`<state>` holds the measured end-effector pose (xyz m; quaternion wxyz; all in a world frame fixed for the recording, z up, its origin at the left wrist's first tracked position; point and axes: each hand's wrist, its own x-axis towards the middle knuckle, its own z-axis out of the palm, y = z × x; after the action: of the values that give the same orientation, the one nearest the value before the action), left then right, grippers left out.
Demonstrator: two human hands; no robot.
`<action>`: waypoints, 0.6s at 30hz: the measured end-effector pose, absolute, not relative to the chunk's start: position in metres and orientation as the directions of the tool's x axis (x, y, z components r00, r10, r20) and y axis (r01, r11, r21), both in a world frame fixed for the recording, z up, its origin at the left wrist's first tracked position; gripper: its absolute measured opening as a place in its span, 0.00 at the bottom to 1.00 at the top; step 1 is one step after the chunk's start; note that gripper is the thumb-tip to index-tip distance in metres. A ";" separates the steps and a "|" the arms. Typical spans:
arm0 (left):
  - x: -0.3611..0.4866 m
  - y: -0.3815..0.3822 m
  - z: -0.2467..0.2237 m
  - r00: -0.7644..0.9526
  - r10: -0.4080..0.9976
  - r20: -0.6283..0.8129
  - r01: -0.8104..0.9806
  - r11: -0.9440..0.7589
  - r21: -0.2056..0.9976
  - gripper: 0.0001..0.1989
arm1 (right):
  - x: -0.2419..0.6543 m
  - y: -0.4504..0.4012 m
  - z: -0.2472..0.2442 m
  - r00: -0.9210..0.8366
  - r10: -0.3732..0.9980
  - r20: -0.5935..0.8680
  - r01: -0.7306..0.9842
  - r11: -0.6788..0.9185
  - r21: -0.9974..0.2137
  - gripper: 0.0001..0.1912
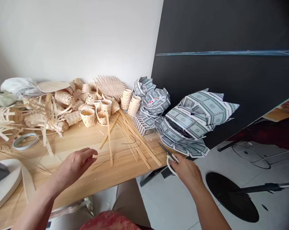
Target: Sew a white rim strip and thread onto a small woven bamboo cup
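Observation:
My right hand [186,169] grips a pair of scissors [171,159] by their white handles at the table's right edge. The dark blades point up and left, near the bowls folded from playing cards [174,124]. Above the wooden table, my left hand [78,163] has its fingers stretched and slightly curved, with nothing in them. Several thin bamboo strips [132,137] lie fanned out between my hands, and a dark thread [110,156] crosses some of them. Beyond the strips stand small woven cups [88,117].
On the left are a tangle of woven tubes and loose strips [48,121], a roll of tape [26,141] and a white round object [5,179]. A woven mat [110,86] leans at the back. A dark panel [225,67] rises at the right; a black round stand base [231,196] is on the floor.

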<state>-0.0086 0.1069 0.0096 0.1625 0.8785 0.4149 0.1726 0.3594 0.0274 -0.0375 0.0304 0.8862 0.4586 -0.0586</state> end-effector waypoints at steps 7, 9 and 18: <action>-0.034 0.102 -0.008 0.561 0.822 0.100 0.719 -0.544 0.433 0.14 | 0.351 0.044 -0.045 0.536 0.842 -0.058 0.844 -0.535 0.025 0.20; -0.038 0.100 -0.009 0.549 0.831 0.090 0.733 -0.530 0.427 0.13 | 0.351 0.047 -0.049 0.543 0.839 -0.034 0.840 -0.542 0.021 0.20; -0.048 0.092 -0.009 0.495 0.860 0.124 0.762 -0.498 0.414 0.10 | 0.373 0.038 -0.078 0.425 0.898 0.115 0.903 -0.414 -0.113 0.22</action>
<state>-0.0483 0.0919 -0.0092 0.1540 0.8507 0.4767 0.1590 0.3725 0.0381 -0.0781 -0.0788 0.8405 0.5357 0.0179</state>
